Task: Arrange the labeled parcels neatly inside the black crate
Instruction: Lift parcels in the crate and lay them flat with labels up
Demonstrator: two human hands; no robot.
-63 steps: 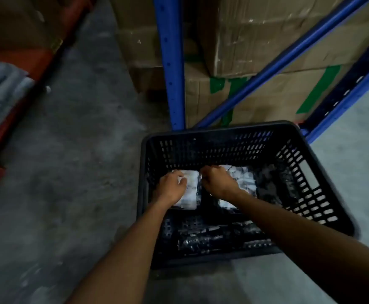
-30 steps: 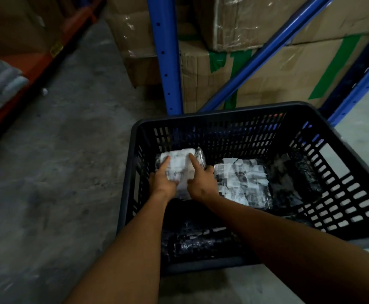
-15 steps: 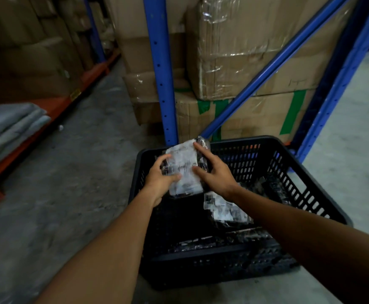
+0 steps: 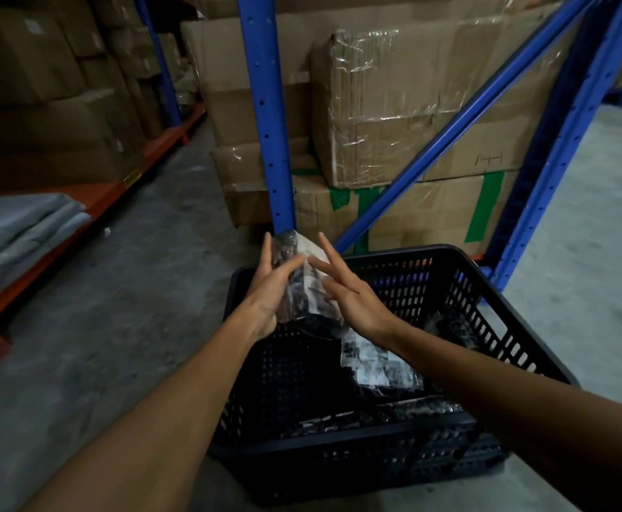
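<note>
A black perforated crate (image 4: 461, 267) stands on the concrete floor in front of me. Above its far left corner I hold a plastic-wrapped labeled parcel (image 4: 298, 286) upright on its edge. My left hand (image 4: 268, 290) grips its left side, thumb across the front. My right hand (image 4: 346, 293) touches its right side with fingers spread and extended. Another labeled parcel (image 4: 372, 360) lies inside the crate below my right wrist. Dark wrapped parcels (image 4: 376, 415) lie along the crate's near wall, and one more (image 4: 457, 327) sits at the right wall.
A blue rack upright (image 4: 265, 116) and a diagonal brace (image 4: 464, 116) rise just behind the crate, with taped cardboard boxes (image 4: 394, 105) stacked behind them. An orange shelf beam (image 4: 91, 205) with folded grey cloth (image 4: 17, 230) runs along the left. Concrete floor (image 4: 135, 308) lies between.
Both hands lifted the labeled parcel from the crate's floor to above the far rim and turned it onto its edge. My right fingers have spread apart. The view tilted upward.
</note>
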